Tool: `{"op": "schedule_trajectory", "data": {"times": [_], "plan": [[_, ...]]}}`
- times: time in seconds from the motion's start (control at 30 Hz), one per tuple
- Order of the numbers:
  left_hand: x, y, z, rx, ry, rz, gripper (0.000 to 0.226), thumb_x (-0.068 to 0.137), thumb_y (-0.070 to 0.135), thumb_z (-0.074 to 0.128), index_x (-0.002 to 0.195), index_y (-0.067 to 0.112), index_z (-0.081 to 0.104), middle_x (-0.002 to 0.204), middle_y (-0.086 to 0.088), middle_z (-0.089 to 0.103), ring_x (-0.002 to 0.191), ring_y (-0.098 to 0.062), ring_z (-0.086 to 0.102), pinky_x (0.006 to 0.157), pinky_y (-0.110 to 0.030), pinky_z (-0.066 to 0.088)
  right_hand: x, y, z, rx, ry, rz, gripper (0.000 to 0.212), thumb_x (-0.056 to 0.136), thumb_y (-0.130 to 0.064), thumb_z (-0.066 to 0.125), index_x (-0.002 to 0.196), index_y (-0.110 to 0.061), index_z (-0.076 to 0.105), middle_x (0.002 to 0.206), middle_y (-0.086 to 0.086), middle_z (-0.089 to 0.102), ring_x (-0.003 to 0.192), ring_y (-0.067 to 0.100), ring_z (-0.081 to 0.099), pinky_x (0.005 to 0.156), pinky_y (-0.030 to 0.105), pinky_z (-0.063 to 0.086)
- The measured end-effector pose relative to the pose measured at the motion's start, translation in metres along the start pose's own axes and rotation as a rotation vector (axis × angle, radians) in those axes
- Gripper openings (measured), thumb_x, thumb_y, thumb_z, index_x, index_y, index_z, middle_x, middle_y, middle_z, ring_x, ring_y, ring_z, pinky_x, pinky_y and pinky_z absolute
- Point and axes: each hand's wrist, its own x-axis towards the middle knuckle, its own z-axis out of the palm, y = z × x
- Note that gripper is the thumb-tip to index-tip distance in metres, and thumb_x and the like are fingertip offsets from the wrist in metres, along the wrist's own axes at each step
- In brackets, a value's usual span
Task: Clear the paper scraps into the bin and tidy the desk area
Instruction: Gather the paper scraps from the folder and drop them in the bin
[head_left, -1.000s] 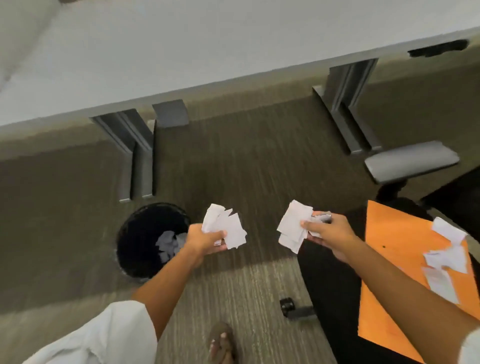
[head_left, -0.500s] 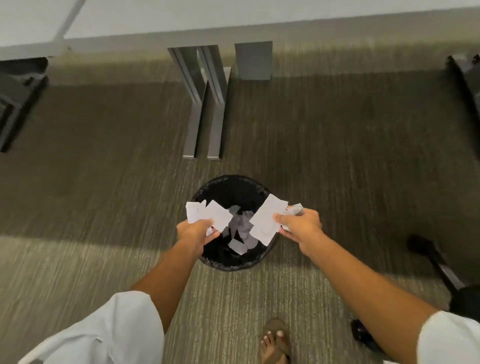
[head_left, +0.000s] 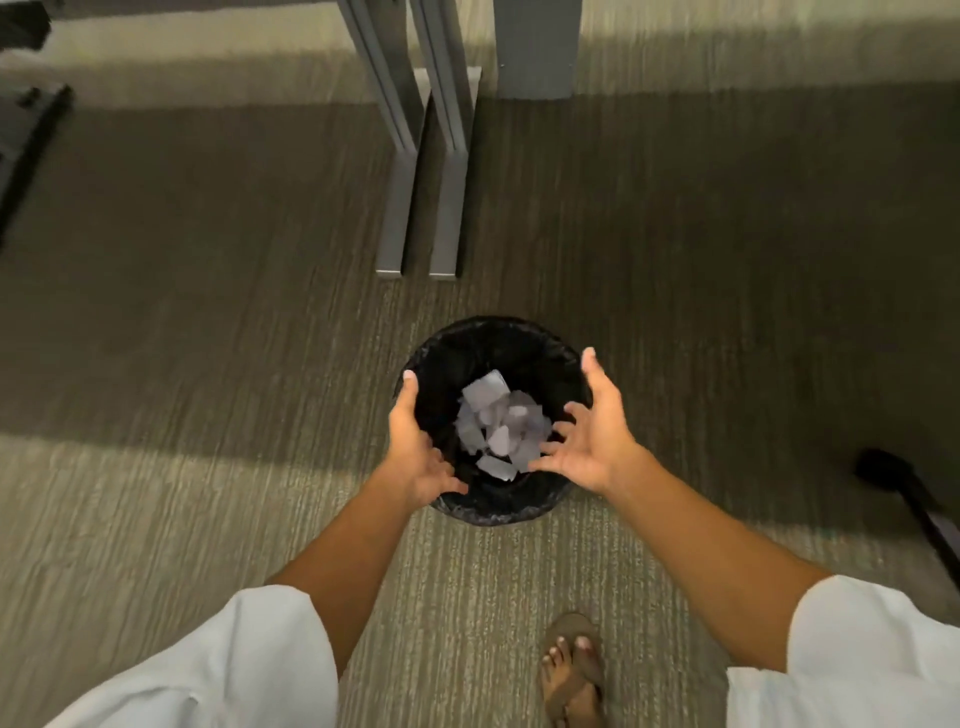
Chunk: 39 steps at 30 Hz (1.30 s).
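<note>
- Writing: I find no brand, label or legible text on any item in view.
- Left hand (head_left: 415, 447): held over the near-left rim of the black bin (head_left: 452, 353), fingers spread and slack, holding nothing.
- Right hand (head_left: 587, 436): held over the right rim, palm turned inward, fingers splayed, holding nothing.
- Paper scraps (head_left: 498, 423): a loose pale heap lying inside the bin, between the two hands.
- Bin position: on the carpet (head_left: 208, 312), just near of the grey desk legs (head_left: 421, 156).
- Change: half a second ago each hand pinched a bundle of scraps above the bin; both bundles are now released and the heap inside has grown.
- Other: a sandalled foot (head_left: 571, 670) stands near right; white sleeves (head_left: 218, 670) cover both upper arms.
</note>
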Motion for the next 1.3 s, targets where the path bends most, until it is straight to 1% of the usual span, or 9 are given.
{"op": "schedule_trajectory", "data": {"times": [0.1,0.27,0.4,0.47,0.57,0.77,0.97,1.07,1.3], "plan": [[-0.004,-0.003,0.009,0.059,0.067,-0.006,0.130,0.061,0.092,0.052,0.155,0.009,0.019,0.161,-0.018,0.024,0.146,-0.044,0.022,0.112,-0.071,0.014,-0.013,-0.009,-0.018,0.157,-0.062,0.006,0.131,0.058,-0.084,0.068,0.159,-0.022,0.012,0.165,0.017,0.013,0.148,0.047,0.019,0.107,0.074,0.027],[-0.020,-0.018,0.051,0.343,0.193,0.042,0.101,0.077,0.085,0.044,0.151,0.015,0.036,0.158,-0.011,0.034,0.144,-0.033,0.032,0.115,-0.056,0.021,-0.060,-0.028,-0.038,0.205,-0.095,-0.020,0.120,0.059,-0.086,0.065,0.155,-0.026,0.028,0.160,0.017,0.027,0.143,0.045,0.033,0.106,0.072,0.033],[-0.019,-0.082,0.133,0.592,0.123,0.004,0.065,0.091,0.067,0.043,0.127,0.016,0.058,0.117,-0.008,0.073,0.106,-0.010,0.069,0.081,-0.028,0.056,-0.132,-0.067,-0.102,0.167,-0.032,-0.162,0.108,0.059,-0.082,0.063,0.146,-0.019,0.045,0.148,0.016,0.046,0.139,0.037,0.040,0.110,0.064,0.035],[-0.020,-0.122,0.178,0.748,0.085,0.031,0.060,0.095,0.057,0.046,0.128,0.008,0.056,0.115,-0.009,0.074,0.106,-0.010,0.069,0.087,-0.024,0.055,-0.171,-0.090,-0.146,0.147,0.030,-0.252,0.094,0.069,-0.079,0.061,0.140,-0.017,0.052,0.142,0.014,0.053,0.131,0.033,0.050,0.109,0.058,0.040],[-0.021,-0.181,0.243,1.190,0.102,0.207,0.066,0.087,0.060,0.059,0.130,0.009,0.060,0.136,-0.016,0.059,0.128,-0.032,0.052,0.113,-0.046,0.035,-0.239,-0.119,-0.217,0.171,0.133,-0.450,0.075,0.084,-0.068,0.058,0.137,-0.016,0.054,0.134,0.010,0.061,0.117,0.028,0.062,0.100,0.047,0.051],[-0.075,-0.304,0.366,1.606,-0.130,0.731,0.070,0.073,0.065,0.070,0.112,0.007,0.067,0.112,-0.012,0.068,0.107,-0.030,0.062,0.092,-0.042,0.050,-0.390,-0.128,-0.370,0.011,0.596,-0.786,0.037,0.086,-0.045,0.071,0.109,-0.017,0.069,0.097,0.001,0.071,0.078,0.010,0.067,0.063,0.024,0.052],[-0.104,-0.414,0.440,2.104,-0.535,1.230,0.078,0.075,0.061,0.070,0.137,0.019,0.047,0.141,-0.002,0.045,0.136,-0.021,0.037,0.107,-0.036,0.042,-0.485,-0.106,-0.519,-0.150,1.095,-0.822,0.018,0.085,-0.009,0.072,0.102,-0.011,0.070,0.101,0.012,0.071,0.089,0.020,0.067,0.078,0.040,0.057],[-0.099,-0.457,0.462,2.311,-0.678,1.261,0.095,0.079,0.057,0.068,0.154,0.022,0.022,0.163,-0.007,0.015,0.152,-0.026,0.009,0.121,-0.041,0.023,-0.504,-0.107,-0.566,-0.369,1.242,-0.755,0.024,0.082,-0.006,0.070,0.103,-0.019,0.071,0.107,0.003,0.071,0.097,0.018,0.067,0.073,0.027,0.056],[-0.078,-0.539,0.516,2.503,-0.780,1.182,0.120,0.074,0.052,0.080,0.155,0.038,-0.007,0.164,-0.002,-0.023,0.151,-0.029,-0.019,0.123,-0.046,0.009,-0.500,-0.129,-0.622,-1.167,1.096,-0.626,0.063,0.085,-0.016,0.074,0.143,-0.016,0.049,0.151,0.007,0.041,0.140,0.023,0.039,0.108,0.030,0.034]]}}
